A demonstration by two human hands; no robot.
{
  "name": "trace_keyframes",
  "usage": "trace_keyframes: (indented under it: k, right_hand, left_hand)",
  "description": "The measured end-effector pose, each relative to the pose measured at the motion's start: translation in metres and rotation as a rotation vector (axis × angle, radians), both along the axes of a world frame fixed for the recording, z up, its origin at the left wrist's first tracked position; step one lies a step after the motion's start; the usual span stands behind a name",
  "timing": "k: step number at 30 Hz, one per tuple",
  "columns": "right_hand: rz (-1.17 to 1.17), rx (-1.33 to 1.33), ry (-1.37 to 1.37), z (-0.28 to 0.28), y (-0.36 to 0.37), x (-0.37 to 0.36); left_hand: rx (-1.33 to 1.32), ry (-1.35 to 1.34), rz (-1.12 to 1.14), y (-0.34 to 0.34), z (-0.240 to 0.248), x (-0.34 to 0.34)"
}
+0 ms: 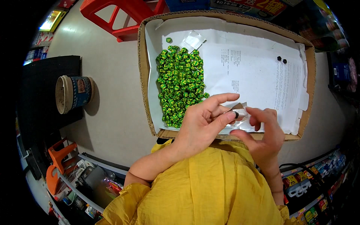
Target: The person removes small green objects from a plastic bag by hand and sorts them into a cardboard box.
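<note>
My left hand (204, 116) is closed, with thumb and fingers pinching a small silvery clear packet (242, 105). A small black piece (236, 114) shows at the thumb tip; whether it lies inside the packet I cannot tell. Just to the right, my right hand (265, 129) has its thumb and index finger apart beside the packet, the other fingers curled. Both hands are over the near side of a shallow cardboard box (140, 71). Many green dice with yellow markings (180, 80) fill the box's left part. Two black dice (282, 60) lie at the far right.
White printed paper (258, 82) lines the box. Another clear packet (194, 40) lies beyond the green dice. A red stool (112, 18) stands at the back left, a tub (75, 93) on the left. Shelves of goods (311, 187) curve round the near right.
</note>
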State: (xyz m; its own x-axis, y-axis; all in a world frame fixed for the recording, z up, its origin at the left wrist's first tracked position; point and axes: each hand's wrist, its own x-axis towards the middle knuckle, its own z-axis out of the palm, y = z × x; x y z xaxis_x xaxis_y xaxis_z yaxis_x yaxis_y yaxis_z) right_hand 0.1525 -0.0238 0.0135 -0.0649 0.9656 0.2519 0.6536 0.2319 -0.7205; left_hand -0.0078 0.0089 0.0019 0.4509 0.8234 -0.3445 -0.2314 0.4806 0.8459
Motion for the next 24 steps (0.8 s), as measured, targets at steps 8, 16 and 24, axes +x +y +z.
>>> trace_keyframes:
  k: [8,16,24]
  right_hand:
    - [-0.13,-0.444,0.677,-0.011,0.001,0.003]
    - [-0.15,-0.529,0.699,-0.005,0.004,0.003]
    - [-0.149,-0.732,0.967,-0.001,0.006,0.005]
  left_hand:
    - [0.117,0.172,-0.1,-0.004,0.003,0.0]
    - [0.144,0.184,-0.101,-0.005,0.0,0.001]
    - [0.139,0.19,-0.14,-0.006,0.008,0.002]
